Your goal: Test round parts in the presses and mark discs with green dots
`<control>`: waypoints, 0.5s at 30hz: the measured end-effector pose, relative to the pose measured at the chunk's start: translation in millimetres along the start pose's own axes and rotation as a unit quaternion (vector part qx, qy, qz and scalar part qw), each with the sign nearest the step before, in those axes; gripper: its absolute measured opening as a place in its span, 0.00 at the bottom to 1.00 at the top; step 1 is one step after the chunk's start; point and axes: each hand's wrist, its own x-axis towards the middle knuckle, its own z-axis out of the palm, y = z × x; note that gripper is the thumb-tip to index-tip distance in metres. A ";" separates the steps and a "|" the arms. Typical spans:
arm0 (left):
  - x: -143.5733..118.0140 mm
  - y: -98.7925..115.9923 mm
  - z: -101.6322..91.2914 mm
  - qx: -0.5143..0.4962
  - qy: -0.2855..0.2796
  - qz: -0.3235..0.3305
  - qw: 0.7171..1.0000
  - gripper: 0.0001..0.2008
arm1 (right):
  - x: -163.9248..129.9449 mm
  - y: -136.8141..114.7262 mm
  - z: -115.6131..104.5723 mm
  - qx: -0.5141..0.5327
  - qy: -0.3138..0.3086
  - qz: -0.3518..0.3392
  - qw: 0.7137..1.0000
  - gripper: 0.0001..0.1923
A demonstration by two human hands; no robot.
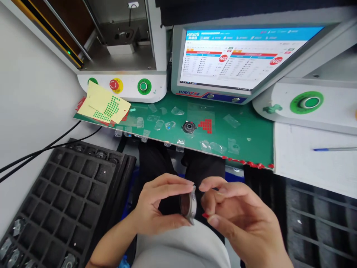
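Left hand (156, 208) fingers grip round metal part (189, 206) — right hand (237, 216) fingers pinch red sticker (205, 215).

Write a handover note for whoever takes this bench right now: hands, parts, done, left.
Left hand: holds a round metal part on edge between thumb and fingers, over the lap.
Right hand: fingers at the part's rim, pinching a small red sticker.
Bench: a second round part lies on the green mat, beside a sheet of red stickers. Peeled clear films litter the mat.
Black tray, left: mostly empty, some parts in its near and far cells.
Screen: two NG marks.
Done: red sticker picked.
Left: not yet stuck on.
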 end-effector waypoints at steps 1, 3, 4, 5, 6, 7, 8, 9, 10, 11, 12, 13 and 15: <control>0.4 0.4 -1.1 0.008 -0.007 0.007 1.000 0.27 | -0.6 -1.6 2.1 0.005 -0.001 0.014 1.000 0.13; 0.9 0.8 -2.1 0.013 -0.018 0.013 1.000 0.27 | -1.0 -4.0 4.8 0.008 -0.007 0.033 0.999 0.15; 1.0 0.9 -2.3 0.014 -0.022 0.015 1.000 0.26 | -1.0 -4.7 5.4 0.006 -0.008 0.040 0.999 0.15; 1.1 1.0 -2.2 0.016 -0.026 0.015 0.999 0.26 | -0.8 -5.0 5.7 0.003 -0.007 0.045 0.999 0.15; 1.2 1.0 -2.0 0.017 -0.029 0.015 0.999 0.26 | -0.5 -5.0 5.7 0.001 -0.005 0.048 0.999 0.15; 1.3 1.1 -1.7 0.018 -0.032 0.015 0.999 0.26 | -0.1 -4.7 5.8 -0.001 -0.001 0.050 0.999 0.16; 1.4 1.2 -1.4 0.019 -0.035 0.014 0.999 0.26 | 0.3 -4.4 6.1 -0.002 0.005 0.051 0.999 0.17; 1.7 1.4 -1.1 0.021 -0.037 0.015 0.999 0.27 | 0.6 -4.0 6.5 0.000 0.013 0.051 0.999 0.18; 2.1 1.7 -0.8 0.022 -0.040 0.017 0.999 0.27 | 0.9 -3.7 7.3 0.002 0.019 0.052 0.998 0.20; 2.5 1.9 -0.7 0.024 -0.043 0.019 0.999 0.27 | 1.2 -3.6 8.2 0.005 0.024 0.053 0.998 0.21; 3.1 2.1 -0.6 0.025 -0.046 0.022 0.998 0.26 | 1.3 -3.6 9.2 0.007 0.027 0.055 0.998 0.22; 3.6 2.3 -0.5 0.027 -0.049 0.025 0.998 0.26 | 1.4 -3.8 10.2 0.008 0.028 0.057 0.998 0.23; 4.7 2.5 -0.4 0.030 -0.054 0.029 0.998 0.25 | 1.4 -4.5 11.6 0.009 0.026 0.061 0.998 0.22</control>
